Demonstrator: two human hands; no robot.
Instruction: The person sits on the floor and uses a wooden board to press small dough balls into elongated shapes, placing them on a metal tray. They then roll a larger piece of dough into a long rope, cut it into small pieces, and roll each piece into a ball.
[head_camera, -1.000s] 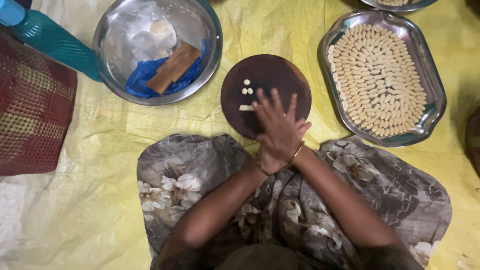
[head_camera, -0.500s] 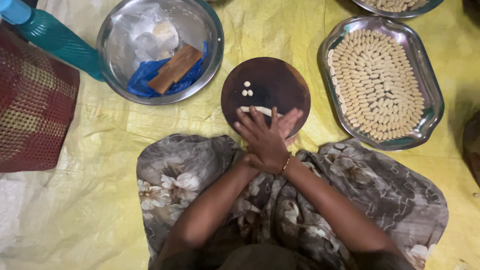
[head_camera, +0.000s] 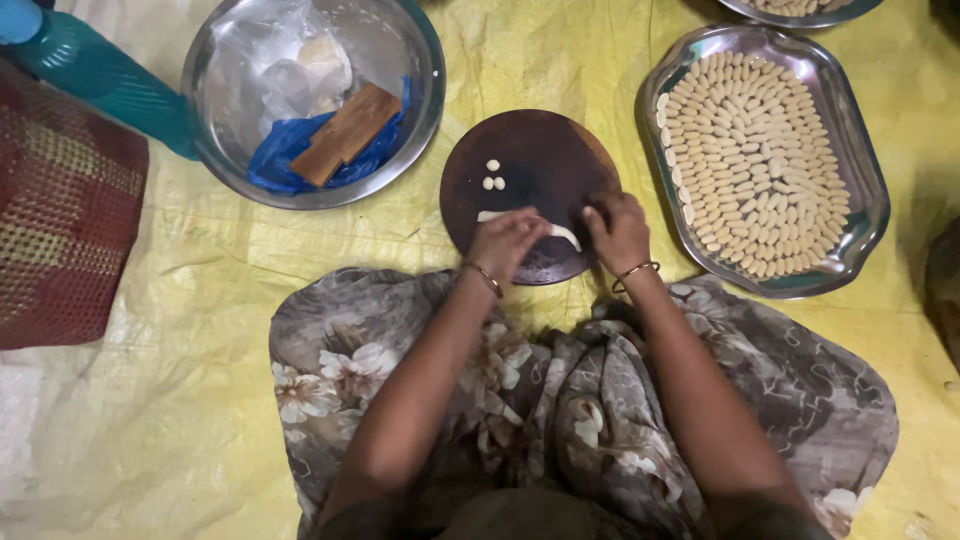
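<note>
The head view looks straight down on a person who sits on a yellow sheet (head_camera: 200, 400) on the floor, with a flowered grey cloth (head_camera: 620, 400) over the lap. Both forearms reach forward from the lap, and each wrist carries a thin bangle.

Just beyond the knees lies a round dark wooden board (head_camera: 540, 160). The left hand (head_camera: 505, 243) rests on its near edge with the fingers bent down over a thin pale strip of dough (head_camera: 562, 234); the strip shows on both sides of the hand and lies across the near part of the board. The right hand (head_camera: 618, 230) is at the right near edge of the board, fingers curled inward and touching the board, but I cannot tell if they pinch the end of the strip. Three small dough pieces (head_camera: 492, 176) sit near the middle of the board, apart from the hands.

To the right, a scalloped steel tray (head_camera: 870, 190) is filled with many small pale dough pieces in close curved rows. A second tray (head_camera: 800, 12) is partly visible above it.

Further to the left, a round steel bowl (head_camera: 420, 100) holds a clear plastic bag, a blue plastic bag (head_camera: 280, 160) and a flat wooden block (head_camera: 345, 133). Beside the bowl lies a teal bottle (head_camera: 100, 75), and below it a red woven mat (head_camera: 60, 240).
</note>
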